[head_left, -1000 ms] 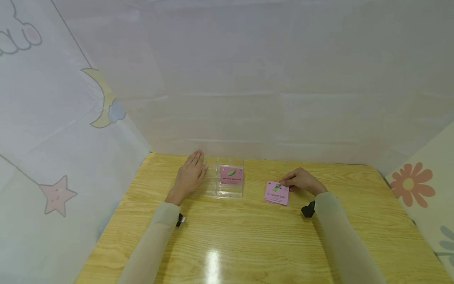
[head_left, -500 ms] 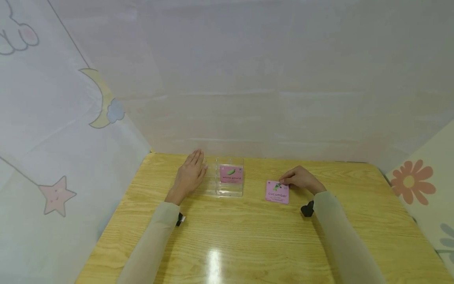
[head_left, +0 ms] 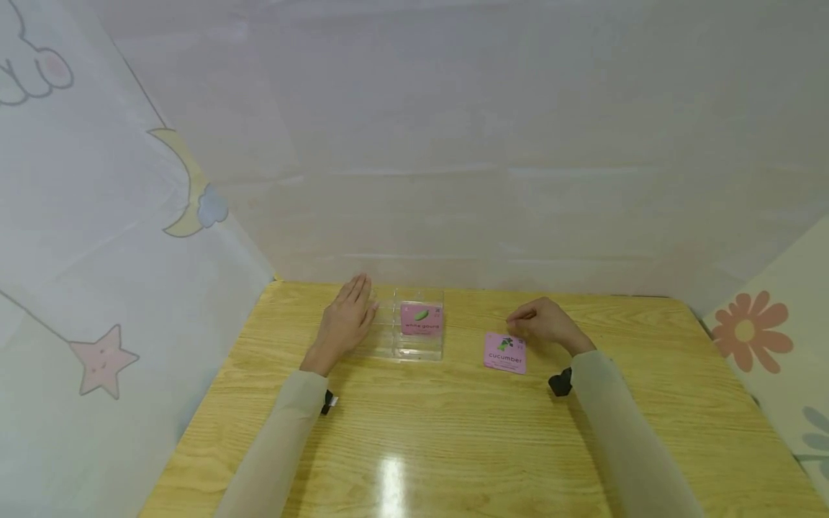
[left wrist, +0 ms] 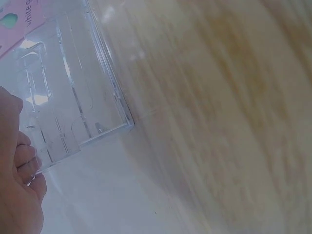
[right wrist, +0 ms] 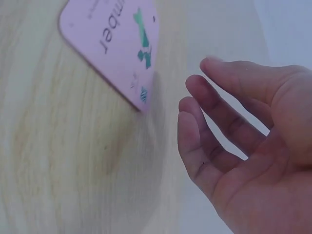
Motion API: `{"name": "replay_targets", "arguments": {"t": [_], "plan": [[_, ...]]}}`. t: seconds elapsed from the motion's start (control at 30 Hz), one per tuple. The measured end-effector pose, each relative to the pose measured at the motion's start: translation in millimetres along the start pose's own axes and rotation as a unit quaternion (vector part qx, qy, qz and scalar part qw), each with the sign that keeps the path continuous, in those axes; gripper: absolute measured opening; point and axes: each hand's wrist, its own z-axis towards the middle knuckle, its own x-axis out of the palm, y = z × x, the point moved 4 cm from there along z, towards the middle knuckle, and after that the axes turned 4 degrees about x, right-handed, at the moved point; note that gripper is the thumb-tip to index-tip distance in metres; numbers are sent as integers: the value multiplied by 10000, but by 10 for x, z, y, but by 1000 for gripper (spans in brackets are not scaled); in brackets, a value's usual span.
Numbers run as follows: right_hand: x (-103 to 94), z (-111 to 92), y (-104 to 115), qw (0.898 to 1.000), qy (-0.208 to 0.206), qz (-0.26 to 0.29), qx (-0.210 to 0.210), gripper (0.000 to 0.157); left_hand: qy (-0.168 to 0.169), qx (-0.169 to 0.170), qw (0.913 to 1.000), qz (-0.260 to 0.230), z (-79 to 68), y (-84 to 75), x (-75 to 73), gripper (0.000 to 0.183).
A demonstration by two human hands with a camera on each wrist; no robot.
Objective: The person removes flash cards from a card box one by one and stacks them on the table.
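Observation:
My left hand (head_left: 343,321) holds the left edge of a clear plastic compartment tray (head_left: 417,354). In the left wrist view, the thumb (left wrist: 9,112) lies on the tray's near side, with the fingertips (left wrist: 28,158) at its edge. In the tray's right part sits a pink "white gourd" card (head_left: 422,319). A pink "cucumber" card (head_left: 505,352) lies to the right of the tray; whether others lie beneath it cannot be seen. My right hand (head_left: 544,322) hovers past the card's upper right corner. Its fingers are loosely bent, apart from the card, and hold nothing.
The wooden table (head_left: 414,424) ends at a pale cloth wall (head_left: 414,180) just behind the tray. Printed side panels (head_left: 103,288) stand at left and right. A black wrist mount (head_left: 560,382) hangs by the right cuff.
My right hand has let go of the cucumber card and drawn slightly away from its corner. The card now lies flat. My left hand and the tray have not moved.

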Motion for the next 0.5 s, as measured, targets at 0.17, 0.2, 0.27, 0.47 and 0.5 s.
{"name": "replay_targets", "arguments": {"t": [0.17, 0.2, 0.27, 0.47, 0.5], "plan": [[-15, -16, 66, 9999, -39, -38, -112, 26, -30, 14, 10000, -12, 0, 1, -1, 62], [-16, -22, 80, 9999, -53, -35, -123, 26, -35, 19, 10000, -16, 1, 0, -1, 62], [-14, -31, 108, 9998, -94, -23, -178, 27, -42, 22, 10000, -22, 1, -1, 0, 62], [11, -57, 233, 9984, -209, -128, -500, 32, -72, 2, 9999, -76, 1, 7, 5, 62], [16, -62, 259, 9981, -211, -153, -550, 33, -78, -3, 9999, -79, 0, 9, 6, 62]]}}
